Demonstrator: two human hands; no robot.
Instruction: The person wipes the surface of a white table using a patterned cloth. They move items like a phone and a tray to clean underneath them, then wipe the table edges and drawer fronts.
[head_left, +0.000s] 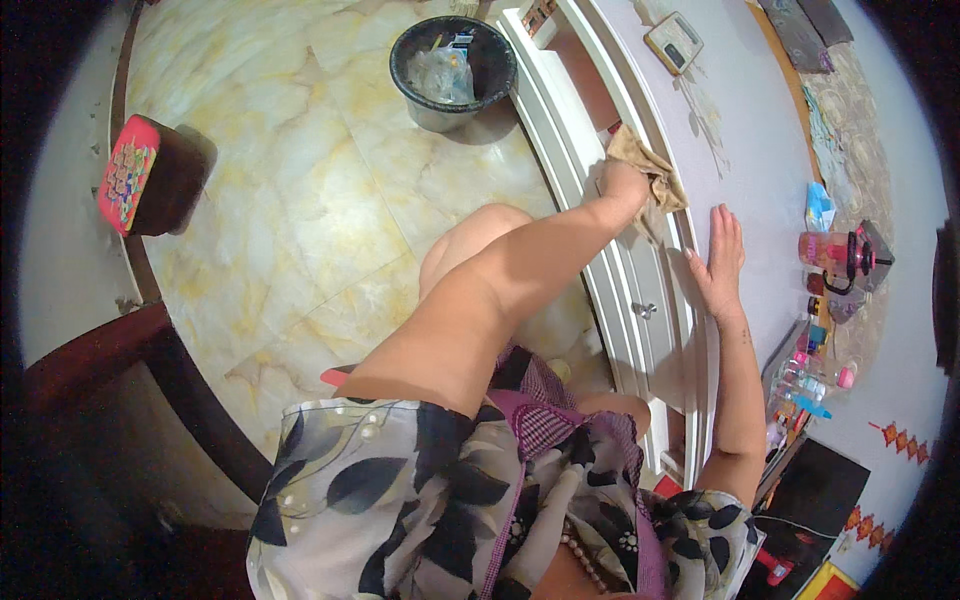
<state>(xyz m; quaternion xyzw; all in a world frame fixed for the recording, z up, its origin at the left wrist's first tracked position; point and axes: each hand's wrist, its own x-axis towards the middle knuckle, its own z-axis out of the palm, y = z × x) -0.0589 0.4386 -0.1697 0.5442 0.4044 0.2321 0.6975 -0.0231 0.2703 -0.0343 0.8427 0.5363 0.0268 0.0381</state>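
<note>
My left hand (626, 186) is closed on a crumpled tan cloth (646, 159), which lies against the upper front edge of a white cabinet (646, 274). Part of the cloth hangs over the cabinet's front, and my fingers are partly hidden by it. To the right, my right hand (721, 262) rests flat on the cabinet's pale top (724, 120), empty, with its thumb apart from the fingers. A metal knob (643, 310) sits on the cabinet's front below my left hand.
A black-rimmed bin (442, 116) with plastic waste stands by the cabinet. A red-topped stool (135, 176) is at the far left. On the cabinet top are a white device (673, 43), a pink jug (825, 250) and several bottles. A dark wooden furniture edge (202, 405) lies lower left.
</note>
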